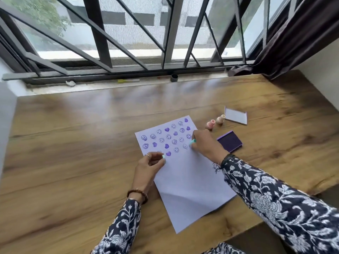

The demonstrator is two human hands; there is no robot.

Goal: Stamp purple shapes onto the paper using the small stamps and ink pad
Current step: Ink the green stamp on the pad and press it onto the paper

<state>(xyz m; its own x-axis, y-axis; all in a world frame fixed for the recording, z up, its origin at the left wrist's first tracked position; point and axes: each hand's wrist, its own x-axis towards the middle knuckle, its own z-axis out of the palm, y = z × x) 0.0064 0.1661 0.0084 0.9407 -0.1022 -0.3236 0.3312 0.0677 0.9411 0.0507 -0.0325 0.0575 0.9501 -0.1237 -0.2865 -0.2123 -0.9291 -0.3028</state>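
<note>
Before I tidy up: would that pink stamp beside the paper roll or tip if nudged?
Likely tips easily: the pink stamp stands upright, tall and narrow, on smooth table. Its rounded body would probably roll once down. It looks small and light.

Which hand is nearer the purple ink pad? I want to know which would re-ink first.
Right. The right hand sits just beside the ink pad; the left hand is across the paper.

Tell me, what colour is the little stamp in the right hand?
Mint green: the small stamp in the right hand, seen in the head view.
</note>
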